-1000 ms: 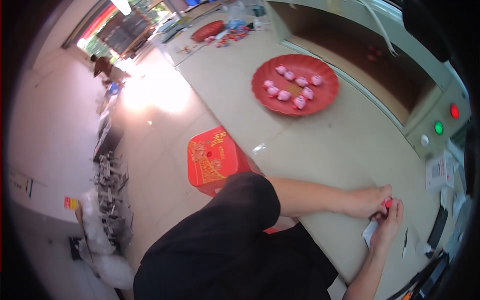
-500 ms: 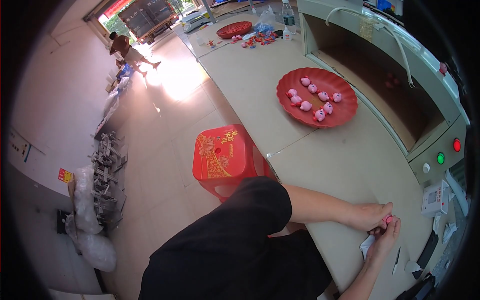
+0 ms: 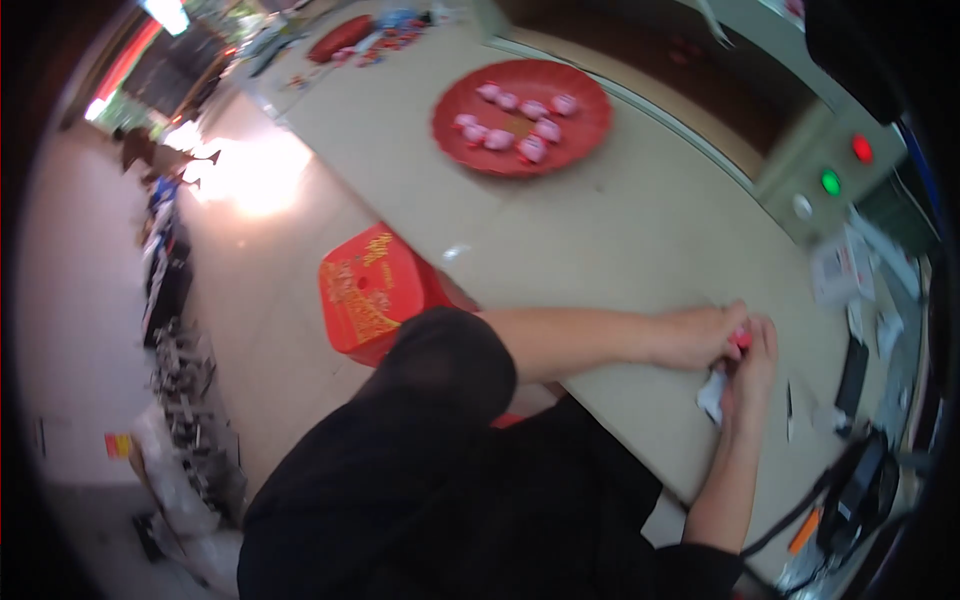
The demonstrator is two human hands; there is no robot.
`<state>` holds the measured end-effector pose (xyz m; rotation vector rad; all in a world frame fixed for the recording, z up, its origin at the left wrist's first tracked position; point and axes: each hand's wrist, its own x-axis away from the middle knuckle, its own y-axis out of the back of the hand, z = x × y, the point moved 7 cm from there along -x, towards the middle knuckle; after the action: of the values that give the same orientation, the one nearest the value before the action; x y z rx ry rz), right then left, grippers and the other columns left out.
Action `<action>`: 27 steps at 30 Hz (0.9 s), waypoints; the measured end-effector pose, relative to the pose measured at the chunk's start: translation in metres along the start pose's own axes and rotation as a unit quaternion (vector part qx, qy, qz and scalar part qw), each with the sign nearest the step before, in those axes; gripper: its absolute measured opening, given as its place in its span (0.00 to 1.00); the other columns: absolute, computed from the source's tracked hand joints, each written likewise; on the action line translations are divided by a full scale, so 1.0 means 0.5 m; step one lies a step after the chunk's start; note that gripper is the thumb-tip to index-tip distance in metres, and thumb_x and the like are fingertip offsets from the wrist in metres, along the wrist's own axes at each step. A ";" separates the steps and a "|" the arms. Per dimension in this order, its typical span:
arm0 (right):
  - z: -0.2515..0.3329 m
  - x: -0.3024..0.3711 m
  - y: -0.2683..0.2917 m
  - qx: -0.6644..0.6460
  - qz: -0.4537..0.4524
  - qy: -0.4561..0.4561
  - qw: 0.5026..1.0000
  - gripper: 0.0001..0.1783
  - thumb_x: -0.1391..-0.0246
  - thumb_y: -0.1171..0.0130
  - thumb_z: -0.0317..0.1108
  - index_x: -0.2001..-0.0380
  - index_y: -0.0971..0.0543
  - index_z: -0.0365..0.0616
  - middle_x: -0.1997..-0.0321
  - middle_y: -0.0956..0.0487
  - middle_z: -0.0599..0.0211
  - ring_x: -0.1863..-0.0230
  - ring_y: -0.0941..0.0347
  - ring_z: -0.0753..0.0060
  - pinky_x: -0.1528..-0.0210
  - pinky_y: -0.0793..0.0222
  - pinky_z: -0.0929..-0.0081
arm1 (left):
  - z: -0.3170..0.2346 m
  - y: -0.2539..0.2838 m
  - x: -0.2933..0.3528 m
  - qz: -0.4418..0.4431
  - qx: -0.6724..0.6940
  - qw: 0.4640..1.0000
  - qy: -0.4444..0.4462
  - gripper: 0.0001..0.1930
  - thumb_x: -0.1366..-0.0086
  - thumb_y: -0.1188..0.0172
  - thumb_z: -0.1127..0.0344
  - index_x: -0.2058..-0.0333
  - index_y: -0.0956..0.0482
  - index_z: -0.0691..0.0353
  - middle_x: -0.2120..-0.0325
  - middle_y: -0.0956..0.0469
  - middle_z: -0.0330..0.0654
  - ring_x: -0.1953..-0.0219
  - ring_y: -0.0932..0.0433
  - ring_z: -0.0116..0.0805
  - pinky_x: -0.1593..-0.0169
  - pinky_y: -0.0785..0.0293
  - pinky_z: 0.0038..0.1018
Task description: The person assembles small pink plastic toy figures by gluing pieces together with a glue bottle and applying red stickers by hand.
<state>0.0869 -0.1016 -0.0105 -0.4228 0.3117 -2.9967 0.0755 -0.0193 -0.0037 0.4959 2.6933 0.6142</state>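
Note:
At the right side of the table, my left hand and my right hand meet, fingers closed around a small pink-and-red figurine. Only a bit of it shows between the fingertips. A crumpled white tissue or cloth is just under my right hand, partly covered by it. Farther off, a red scalloped plate carries several round pink figurines with red feet. A thin pen-like tool lies to the right of my right hand.
A machine with a deep opening and a control panel borders the table's far right. Near it are a white box and a black strip. A red stool stands at the left edge. Another person is on the floor far left.
The view has turned, so the plate, stool and machine appear farther left and higher. Both hands remain together on the figurine. More black gear shows at lower right.

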 end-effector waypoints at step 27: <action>-0.025 -0.033 0.036 0.071 0.005 0.010 0.997 0.10 0.43 0.59 0.38 0.73 0.31 0.48 0.81 0.31 0.75 0.87 0.40 0.84 0.90 0.45 0.84 | 0.011 0.002 -0.018 -0.021 -0.064 0.993 0.093 0.09 0.40 0.53 0.73 0.65 0.43 0.68 0.69 0.29 0.56 0.65 0.27 0.49 0.63 0.31 0.34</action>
<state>0.1006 -0.1147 -0.0303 -0.3766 0.0999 -2.9889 0.0859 -0.0202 -0.0057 0.3641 2.8053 0.8530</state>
